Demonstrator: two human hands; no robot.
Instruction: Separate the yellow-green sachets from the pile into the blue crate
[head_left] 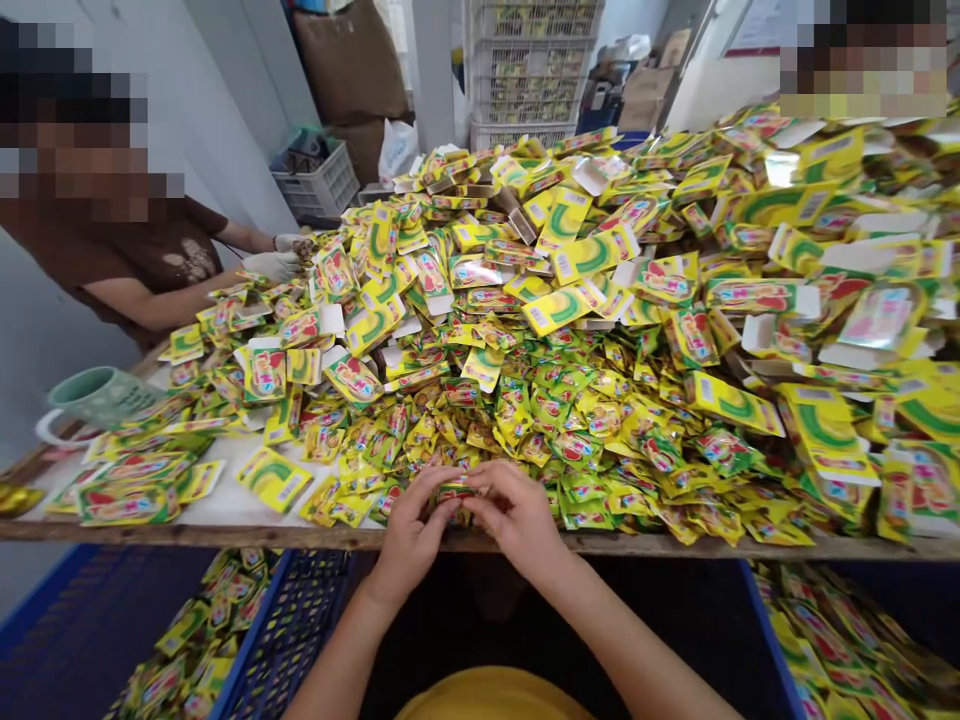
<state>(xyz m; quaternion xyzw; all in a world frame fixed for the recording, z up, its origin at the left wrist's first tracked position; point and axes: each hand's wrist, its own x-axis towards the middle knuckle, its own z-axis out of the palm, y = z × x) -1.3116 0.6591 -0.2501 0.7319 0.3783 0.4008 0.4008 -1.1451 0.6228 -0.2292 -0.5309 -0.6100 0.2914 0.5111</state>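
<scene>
At the front edge of the table, my left hand [414,525] and my right hand [521,515] meet with fingers curled and thumbs bent in. Between their fingertips is a small printed pack [454,490], yellow, green and red; my fingers cover much of it, so I cannot tell whether it is a box or a sachet. Shiny sachets [574,410] in yellow and green lie heaped just beyond my hands. Small yellow cardboard boxes [559,305], many with flaps up, pile higher behind them. A flat box [274,478] lies to the left of my left hand.
A green mug [105,390] stands at the table's left end. Blue crates [255,640] with filled packs sit below the edge at left and right. Across the left side, a person's gloved hand [274,265] reaches into the pile. Stacked white crates [529,85] stand behind.
</scene>
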